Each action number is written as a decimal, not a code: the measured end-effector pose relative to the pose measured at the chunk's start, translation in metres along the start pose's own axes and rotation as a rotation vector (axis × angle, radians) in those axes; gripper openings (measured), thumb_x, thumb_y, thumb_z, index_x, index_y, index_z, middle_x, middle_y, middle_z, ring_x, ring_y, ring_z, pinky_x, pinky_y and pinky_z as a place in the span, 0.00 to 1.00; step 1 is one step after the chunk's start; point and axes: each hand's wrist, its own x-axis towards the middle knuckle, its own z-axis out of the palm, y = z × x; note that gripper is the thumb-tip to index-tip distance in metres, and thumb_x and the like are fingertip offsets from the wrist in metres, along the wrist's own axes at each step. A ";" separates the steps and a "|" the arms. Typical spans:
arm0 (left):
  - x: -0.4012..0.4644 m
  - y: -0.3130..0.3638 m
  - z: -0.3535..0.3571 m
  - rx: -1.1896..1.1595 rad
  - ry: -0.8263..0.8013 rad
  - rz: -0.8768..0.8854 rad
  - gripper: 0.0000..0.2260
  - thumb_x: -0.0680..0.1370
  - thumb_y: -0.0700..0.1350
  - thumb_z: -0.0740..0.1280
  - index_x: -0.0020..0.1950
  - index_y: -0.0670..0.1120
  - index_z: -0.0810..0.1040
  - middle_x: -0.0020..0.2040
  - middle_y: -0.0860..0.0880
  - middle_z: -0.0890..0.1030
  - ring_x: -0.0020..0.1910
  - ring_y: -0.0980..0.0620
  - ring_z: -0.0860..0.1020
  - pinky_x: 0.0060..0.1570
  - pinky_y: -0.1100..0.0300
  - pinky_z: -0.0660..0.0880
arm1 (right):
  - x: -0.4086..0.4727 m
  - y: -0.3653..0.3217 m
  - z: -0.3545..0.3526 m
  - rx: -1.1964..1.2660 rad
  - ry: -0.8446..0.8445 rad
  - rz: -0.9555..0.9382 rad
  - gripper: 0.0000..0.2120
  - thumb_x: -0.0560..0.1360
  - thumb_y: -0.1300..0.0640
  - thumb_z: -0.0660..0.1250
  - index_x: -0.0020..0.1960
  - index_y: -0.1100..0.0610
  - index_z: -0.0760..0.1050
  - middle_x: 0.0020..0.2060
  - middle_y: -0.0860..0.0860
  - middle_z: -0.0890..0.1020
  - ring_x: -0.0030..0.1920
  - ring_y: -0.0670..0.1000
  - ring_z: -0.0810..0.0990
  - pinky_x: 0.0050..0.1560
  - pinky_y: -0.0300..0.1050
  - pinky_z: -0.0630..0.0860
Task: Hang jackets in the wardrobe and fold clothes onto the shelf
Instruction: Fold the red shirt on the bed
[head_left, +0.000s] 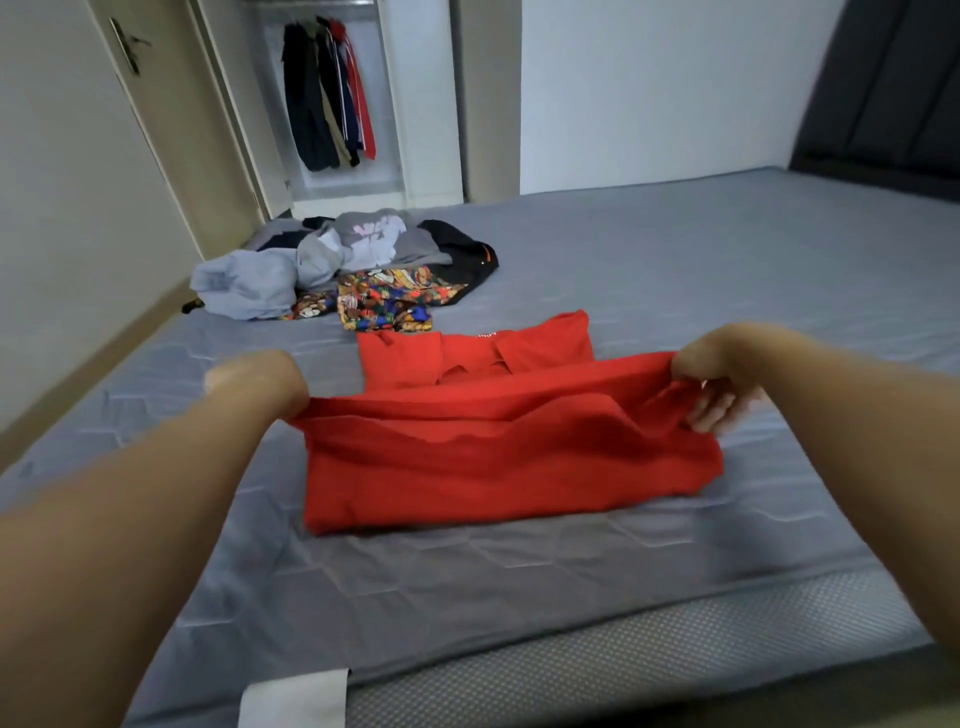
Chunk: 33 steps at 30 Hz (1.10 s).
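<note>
Here, both hands grip the red shirt (498, 447) on the grey mattress (727, 260).

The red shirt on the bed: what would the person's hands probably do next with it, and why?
Probably carry the lifted hem forward and lay it over the collar end, since the left hand and right hand each grip a corner of the red shirt.

The shirt (498, 457) is plain red, on a grey quilted bed (675, 260). At 11 o'clock lies a many-coloured cartoon-print cloth (387, 304) beside pale blue clothes (244, 286).
</note>
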 end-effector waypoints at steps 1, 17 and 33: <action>0.004 0.005 0.001 -0.168 -0.022 0.081 0.16 0.74 0.42 0.68 0.62 0.44 0.75 0.63 0.41 0.76 0.60 0.41 0.76 0.56 0.52 0.74 | 0.005 -0.002 0.004 0.208 -0.041 -0.014 0.13 0.79 0.55 0.54 0.43 0.63 0.70 0.32 0.60 0.77 0.26 0.56 0.80 0.28 0.49 0.80; 0.042 0.031 0.048 -0.307 0.094 0.118 0.05 0.74 0.42 0.61 0.45 0.45 0.76 0.56 0.39 0.79 0.55 0.38 0.77 0.52 0.51 0.75 | 0.072 -0.008 0.006 0.890 0.119 -0.110 0.15 0.76 0.45 0.58 0.41 0.57 0.69 0.35 0.53 0.70 0.32 0.52 0.67 0.36 0.41 0.65; 0.134 0.064 0.010 -0.930 0.219 -0.180 0.15 0.76 0.40 0.56 0.56 0.34 0.77 0.60 0.32 0.76 0.58 0.35 0.74 0.56 0.48 0.71 | 0.109 -0.075 -0.032 1.063 0.198 -0.580 0.16 0.81 0.68 0.52 0.50 0.53 0.75 0.33 0.51 0.81 0.26 0.45 0.78 0.26 0.35 0.75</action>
